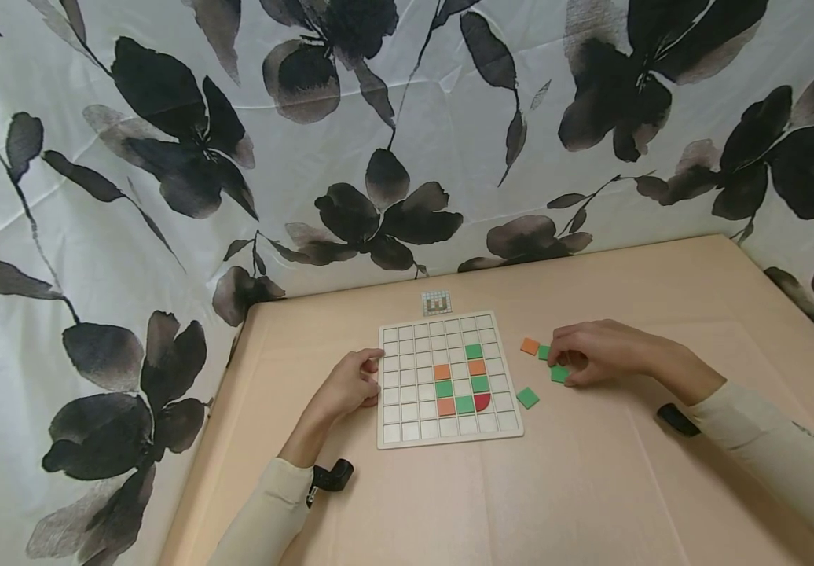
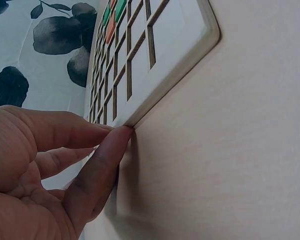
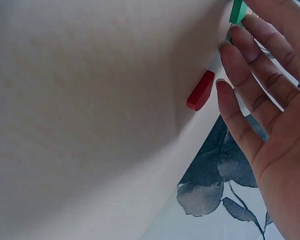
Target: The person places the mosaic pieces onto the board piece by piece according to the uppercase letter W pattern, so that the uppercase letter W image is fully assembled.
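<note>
A white grid board lies on the table, with green, orange and red pieces in some of its squares. My left hand is at the board's left edge, thumb and forefinger pinching the rim in the left wrist view. To the right of the board, my right hand reaches down over loose tiles. Its thumb and forefinger pinch a green tile, which shows at the top of the right wrist view. Below those fingertips lies a red piece, hidden under the hand in the head view.
An orange tile and another green tile lie close by the right hand. One more green tile sits beside the board's right edge. Behind the board is a small patterned card. A floral cloth hangs along the table's back edge.
</note>
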Demonstrator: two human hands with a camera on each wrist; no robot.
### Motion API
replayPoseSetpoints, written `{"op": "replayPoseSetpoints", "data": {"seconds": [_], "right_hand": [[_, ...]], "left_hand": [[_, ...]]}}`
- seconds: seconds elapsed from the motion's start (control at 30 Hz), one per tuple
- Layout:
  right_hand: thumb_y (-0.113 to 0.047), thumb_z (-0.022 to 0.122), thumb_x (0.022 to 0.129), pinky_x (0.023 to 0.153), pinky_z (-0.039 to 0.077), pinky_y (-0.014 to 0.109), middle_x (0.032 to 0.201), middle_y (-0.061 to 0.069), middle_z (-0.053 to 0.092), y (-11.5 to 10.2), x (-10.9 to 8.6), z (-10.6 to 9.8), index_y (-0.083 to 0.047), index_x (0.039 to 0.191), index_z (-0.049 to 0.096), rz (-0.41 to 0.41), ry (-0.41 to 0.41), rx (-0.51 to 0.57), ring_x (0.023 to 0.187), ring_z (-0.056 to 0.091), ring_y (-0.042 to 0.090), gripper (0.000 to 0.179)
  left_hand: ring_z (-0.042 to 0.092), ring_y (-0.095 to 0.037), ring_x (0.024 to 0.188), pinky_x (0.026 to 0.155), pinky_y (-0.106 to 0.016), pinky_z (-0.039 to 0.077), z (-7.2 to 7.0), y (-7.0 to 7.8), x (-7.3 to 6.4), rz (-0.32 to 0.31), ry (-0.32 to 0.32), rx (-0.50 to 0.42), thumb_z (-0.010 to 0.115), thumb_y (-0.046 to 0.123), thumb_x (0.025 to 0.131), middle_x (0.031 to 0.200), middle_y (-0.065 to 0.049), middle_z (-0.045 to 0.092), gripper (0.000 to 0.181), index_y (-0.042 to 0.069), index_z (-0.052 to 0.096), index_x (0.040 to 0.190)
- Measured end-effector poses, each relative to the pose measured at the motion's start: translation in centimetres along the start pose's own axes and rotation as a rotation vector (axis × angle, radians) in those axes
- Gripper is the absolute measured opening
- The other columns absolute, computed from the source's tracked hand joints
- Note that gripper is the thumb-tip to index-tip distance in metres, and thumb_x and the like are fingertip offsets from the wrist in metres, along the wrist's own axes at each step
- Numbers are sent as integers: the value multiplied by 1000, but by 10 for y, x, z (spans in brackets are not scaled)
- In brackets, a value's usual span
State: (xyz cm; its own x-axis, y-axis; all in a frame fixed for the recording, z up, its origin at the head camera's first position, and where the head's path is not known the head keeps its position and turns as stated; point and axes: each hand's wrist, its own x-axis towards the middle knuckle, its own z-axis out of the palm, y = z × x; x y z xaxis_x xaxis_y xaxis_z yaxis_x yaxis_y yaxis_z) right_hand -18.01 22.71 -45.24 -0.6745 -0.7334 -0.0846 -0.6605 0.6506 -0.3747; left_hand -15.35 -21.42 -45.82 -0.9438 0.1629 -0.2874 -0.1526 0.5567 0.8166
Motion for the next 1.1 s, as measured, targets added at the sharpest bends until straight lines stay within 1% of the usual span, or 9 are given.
{"op": "replayPoseSetpoints", "data": {"seconds": [0.27, 0.4, 0.53, 0.7, 0.93, 1.03, 1.1], "right_hand": [[-28, 85, 77, 66, 43, 21, 86, -17, 54, 1, -1, 0, -32, 94, 69, -9, 34, -54, 77, 54, 3, 24], [-29, 86, 78, 65, 43, 21, 85, -18, 56, -1, -1, -2, -31, 95, 68, 0, 43, -40, 76, 54, 5, 25], [-25, 83, 79, 63, 44, 21, 82, -17, 57, -3, 1, -7, -32, 95, 68, 18, 42, -11, 73, 55, 6, 23], [-24, 82, 80, 63, 45, 22, 81, -14, 60, -6, 4, -14, -33, 95, 68, 9, 52, 9, 70, 58, 8, 22], [-25, 81, 81, 69, 48, 24, 84, -18, 60, -13, 14, -20, -34, 94, 69, 0, 37, -4, 79, 57, 7, 20], [-26, 81, 82, 70, 48, 24, 85, -19, 60, -17, 19, -23, -34, 94, 68, -10, 35, -18, 80, 57, 5, 19], [-26, 81, 81, 69, 48, 24, 85, -18, 61, -19, 21, -25, -33, 94, 68, -23, 38, -23, 79, 57, 5, 19]], "left_hand": [[54, -19, 83, 61, -32, 59, -1, -2, 2, 22, -5, 15, 58, -20, 86, 111, -16, 45, 68, 1, 48, 149], [54, -19, 83, 62, -32, 59, -1, -2, 2, 25, -7, 15, 59, -19, 86, 111, -16, 45, 67, 1, 48, 149], [54, -19, 83, 61, -31, 59, -2, -2, 1, 20, -7, 21, 59, -19, 86, 111, -16, 45, 67, 1, 48, 149], [53, -19, 83, 62, -32, 59, -2, -1, 0, 14, -7, 14, 58, -19, 86, 111, -16, 45, 67, 1, 48, 149], [53, -20, 84, 63, -33, 59, -1, 0, -1, 14, -5, 6, 57, -20, 86, 111, -16, 45, 67, 1, 48, 149], [53, -20, 84, 63, -33, 59, -1, 0, 0, 13, -5, 7, 57, -20, 86, 111, -16, 45, 67, 1, 48, 149], [53, -20, 84, 63, -33, 59, -1, 0, 0, 14, -4, 7, 57, -20, 86, 111, -16, 45, 67, 1, 48, 149]]}}
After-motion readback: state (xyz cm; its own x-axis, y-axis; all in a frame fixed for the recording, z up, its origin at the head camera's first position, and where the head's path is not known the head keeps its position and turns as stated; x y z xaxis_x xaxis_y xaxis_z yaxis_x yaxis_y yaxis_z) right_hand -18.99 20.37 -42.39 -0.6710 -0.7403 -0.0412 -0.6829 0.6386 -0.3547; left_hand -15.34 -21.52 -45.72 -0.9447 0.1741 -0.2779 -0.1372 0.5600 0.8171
